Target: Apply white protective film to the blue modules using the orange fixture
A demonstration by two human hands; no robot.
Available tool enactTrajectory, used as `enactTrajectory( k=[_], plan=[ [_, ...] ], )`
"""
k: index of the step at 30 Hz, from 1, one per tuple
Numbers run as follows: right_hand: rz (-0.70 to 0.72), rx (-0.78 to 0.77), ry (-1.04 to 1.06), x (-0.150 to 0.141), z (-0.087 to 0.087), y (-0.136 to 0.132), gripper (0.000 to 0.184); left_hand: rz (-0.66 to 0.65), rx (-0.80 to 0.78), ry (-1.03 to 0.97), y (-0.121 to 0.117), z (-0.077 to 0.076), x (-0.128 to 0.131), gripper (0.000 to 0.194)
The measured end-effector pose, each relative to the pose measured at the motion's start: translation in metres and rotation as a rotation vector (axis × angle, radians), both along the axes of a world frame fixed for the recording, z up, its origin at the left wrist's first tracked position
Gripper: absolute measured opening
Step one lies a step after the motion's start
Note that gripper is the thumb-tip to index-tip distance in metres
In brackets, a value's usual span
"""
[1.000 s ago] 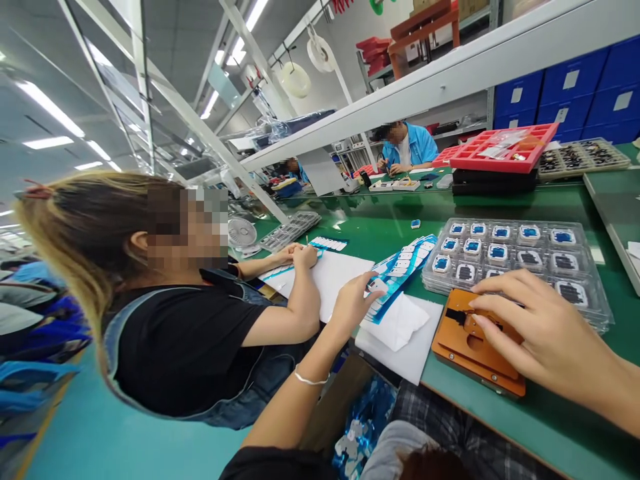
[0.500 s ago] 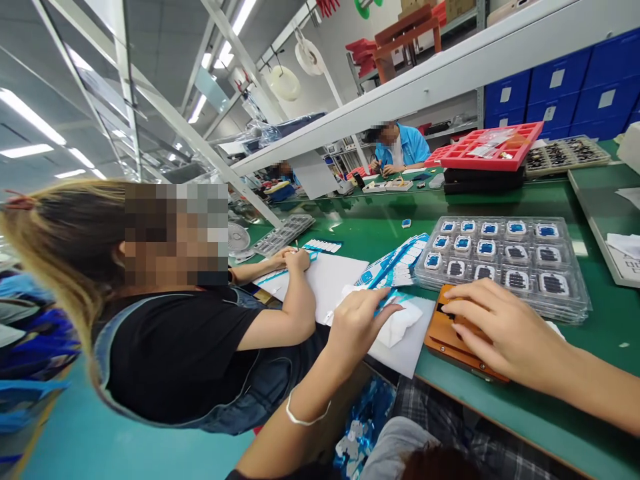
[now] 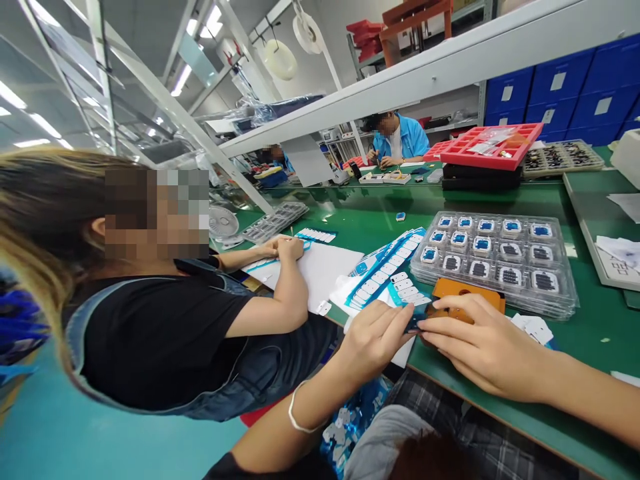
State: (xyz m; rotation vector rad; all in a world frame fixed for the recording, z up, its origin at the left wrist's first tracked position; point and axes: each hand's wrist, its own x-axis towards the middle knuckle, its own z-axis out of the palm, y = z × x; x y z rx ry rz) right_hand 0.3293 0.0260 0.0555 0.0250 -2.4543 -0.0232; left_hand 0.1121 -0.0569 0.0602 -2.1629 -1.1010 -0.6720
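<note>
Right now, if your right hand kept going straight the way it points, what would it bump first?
Probably the small dark blue piece at the fingertips of the right hand, then the left hand just behind it. The depth is hard to judge, so the hand may already be touching the piece.

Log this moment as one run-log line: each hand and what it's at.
left hand: fingertips at small blue piece | right hand: fingertips at same piece, above orange fixture | beside: clear tray of modules
</note>
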Motion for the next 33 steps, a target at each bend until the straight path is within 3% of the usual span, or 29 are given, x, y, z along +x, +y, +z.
enactTrajectory(
  k=[3,8,10,15,18,21,26,29,33],
  plan=[
    [0.017,0.036,0.083,-0.001,0.002,0.002,0.025,0.008,-0.017,-0.003,0.002,0.004,-0.001,0.032],
    [0.097,-0.005,0.149,0.001,0.008,0.007,0.016,-0.038,-0.042,-0.057,0.001,0.012,-0.012,0.079],
    [0.126,-0.042,0.148,0.003,0.009,0.009,0.015,-0.077,-0.07,-0.125,0.002,0.013,-0.019,0.087],
    [0.219,-0.142,0.172,0.006,0.013,0.014,0.01,-0.109,-0.13,-0.353,0.01,0.003,-0.04,0.056],
    [0.232,-0.231,0.158,0.009,0.015,0.019,0.008,-0.105,-0.075,-0.403,0.021,0.001,-0.057,0.041],
    [0.218,-0.396,0.083,0.014,0.015,0.028,0.011,-0.101,0.067,-0.36,0.039,0.009,-0.08,0.044],
    [0.046,-0.565,0.07,0.019,0.009,0.051,0.018,-0.154,0.387,-0.262,0.077,0.021,-0.111,0.055],
    [0.078,-0.573,0.041,0.021,0.005,0.062,0.019,-0.178,0.419,-0.256,0.084,0.002,-0.118,0.061],
    [0.095,-0.498,-0.075,0.022,0.001,0.069,0.024,-0.149,0.297,-0.287,0.069,-0.047,-0.124,0.063]
  ],
)
